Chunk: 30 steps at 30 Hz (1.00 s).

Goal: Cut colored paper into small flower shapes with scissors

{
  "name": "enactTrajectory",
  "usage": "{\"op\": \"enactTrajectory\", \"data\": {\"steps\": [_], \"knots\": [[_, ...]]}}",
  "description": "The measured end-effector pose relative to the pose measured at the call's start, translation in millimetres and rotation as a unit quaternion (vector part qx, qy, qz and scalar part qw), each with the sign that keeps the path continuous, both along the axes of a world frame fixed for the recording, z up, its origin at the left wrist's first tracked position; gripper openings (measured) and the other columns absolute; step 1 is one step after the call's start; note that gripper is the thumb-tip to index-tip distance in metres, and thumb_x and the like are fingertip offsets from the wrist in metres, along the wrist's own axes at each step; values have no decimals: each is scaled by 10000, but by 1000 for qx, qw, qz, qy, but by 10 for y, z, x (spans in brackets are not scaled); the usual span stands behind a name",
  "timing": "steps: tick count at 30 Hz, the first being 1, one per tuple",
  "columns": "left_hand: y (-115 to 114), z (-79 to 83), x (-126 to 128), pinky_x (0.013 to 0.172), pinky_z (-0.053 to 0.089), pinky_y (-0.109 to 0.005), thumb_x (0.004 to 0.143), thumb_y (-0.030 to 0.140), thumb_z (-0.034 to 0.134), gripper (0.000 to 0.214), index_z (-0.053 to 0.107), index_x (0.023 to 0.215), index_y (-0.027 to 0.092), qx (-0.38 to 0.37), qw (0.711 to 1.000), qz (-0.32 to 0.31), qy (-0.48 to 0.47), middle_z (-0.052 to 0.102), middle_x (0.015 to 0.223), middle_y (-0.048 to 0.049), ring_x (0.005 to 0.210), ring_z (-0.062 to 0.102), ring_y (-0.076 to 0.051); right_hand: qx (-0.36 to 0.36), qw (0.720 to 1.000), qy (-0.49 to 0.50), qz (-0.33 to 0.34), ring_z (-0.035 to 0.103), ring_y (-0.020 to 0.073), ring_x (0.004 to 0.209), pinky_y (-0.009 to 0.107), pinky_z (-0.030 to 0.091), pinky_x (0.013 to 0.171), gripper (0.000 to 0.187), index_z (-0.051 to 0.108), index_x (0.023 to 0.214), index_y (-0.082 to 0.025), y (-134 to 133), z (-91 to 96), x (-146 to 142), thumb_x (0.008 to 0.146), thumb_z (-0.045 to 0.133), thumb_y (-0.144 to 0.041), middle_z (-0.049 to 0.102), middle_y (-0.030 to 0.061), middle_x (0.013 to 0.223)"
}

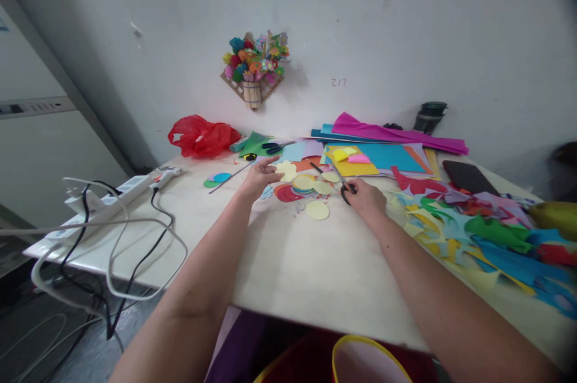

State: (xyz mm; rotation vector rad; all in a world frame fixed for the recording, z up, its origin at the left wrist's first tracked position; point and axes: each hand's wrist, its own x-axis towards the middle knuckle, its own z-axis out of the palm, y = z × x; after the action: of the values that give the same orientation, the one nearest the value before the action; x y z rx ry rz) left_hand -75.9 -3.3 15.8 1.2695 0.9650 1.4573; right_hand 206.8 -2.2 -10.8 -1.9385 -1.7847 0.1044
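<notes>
Step in hand, as I judge it: cutting shapes from coloured paper. My right hand (367, 199) is closed around the black handles of the scissors (339, 181), blades pointing far and left over the stack of paper circles (304, 184); how far the blades part I cannot tell. My left hand (260, 178) lies open, holding nothing, fingertips at the flower cutout (286, 170), just left of the circles. A further cut calls for the left hand to pinch one piece and feed it squarely between the blades
</notes>
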Motion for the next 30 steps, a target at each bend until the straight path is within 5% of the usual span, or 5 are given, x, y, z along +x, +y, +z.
{"op": "enactTrajectory", "data": {"steps": [8,14,20,30], "knots": [[46,-71,-104,665,494,-288,420,236,873,637,681,1017,127,-43,998,44,1,668,713,-9,636,624,-134,-9,1000,0,-5,670,258,922,308,437,664,368,688,1120,-276,9,-7,6,823,555,-446,745,56,1025],[82,-133,-287,548,402,-238,412,327,849,373,650,676,155,-43,989,124,69,615,630,11,560,529,-98,-3,1000,5,-10,672,261,899,311,444,659,390,691,1131,-274,30,-23,17,814,568,-465,748,65,1004],[141,-226,-476,552,376,-233,430,359,845,361,640,658,166,-26,977,189,97,601,601,14,555,507,-95,1,1000,12,-14,671,269,916,312,445,656,390,698,1117,-276,21,-20,17,808,574,-478,749,65,1003],[213,-343,-639,535,388,-267,493,336,811,289,669,679,166,-113,941,278,155,592,550,2,535,541,-147,12,999,40,-28,671,262,948,318,472,705,413,677,1165,-269,41,-35,21,807,578,-452,742,59,1050]]}}
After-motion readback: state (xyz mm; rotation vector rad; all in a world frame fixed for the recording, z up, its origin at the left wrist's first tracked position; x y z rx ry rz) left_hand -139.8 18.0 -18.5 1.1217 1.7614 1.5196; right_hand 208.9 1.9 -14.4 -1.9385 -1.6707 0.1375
